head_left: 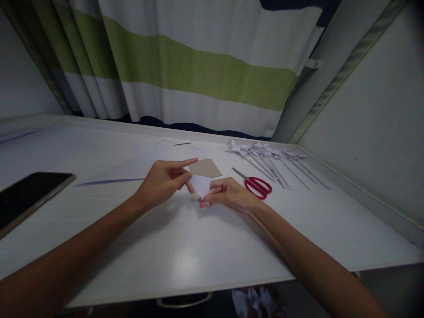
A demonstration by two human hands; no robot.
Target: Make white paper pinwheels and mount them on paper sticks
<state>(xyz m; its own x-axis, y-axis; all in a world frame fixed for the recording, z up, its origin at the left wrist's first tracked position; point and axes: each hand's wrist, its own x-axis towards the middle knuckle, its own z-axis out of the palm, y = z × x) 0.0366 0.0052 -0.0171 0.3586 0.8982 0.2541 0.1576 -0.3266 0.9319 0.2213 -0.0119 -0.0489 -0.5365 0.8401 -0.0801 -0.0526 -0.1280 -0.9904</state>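
Between my two hands is a small folded piece of white paper, held above the white table. My left hand pinches its upper left corner between thumb and fingers, the index finger stretched out over it. Lower down, my right hand grips the paper's bottom corner between thumb and fingers. Just behind the paper lies a square of grey-brown card, partly hidden by it. To the right of my right hand rest scissors with red handles, their blades slightly apart.
Several white paper pinwheels on sticks lie at the back right. A large white paper sheet and a dark pencil-like stick are behind my left hand. A phone sits at the left. A striped curtain hangs behind the table.
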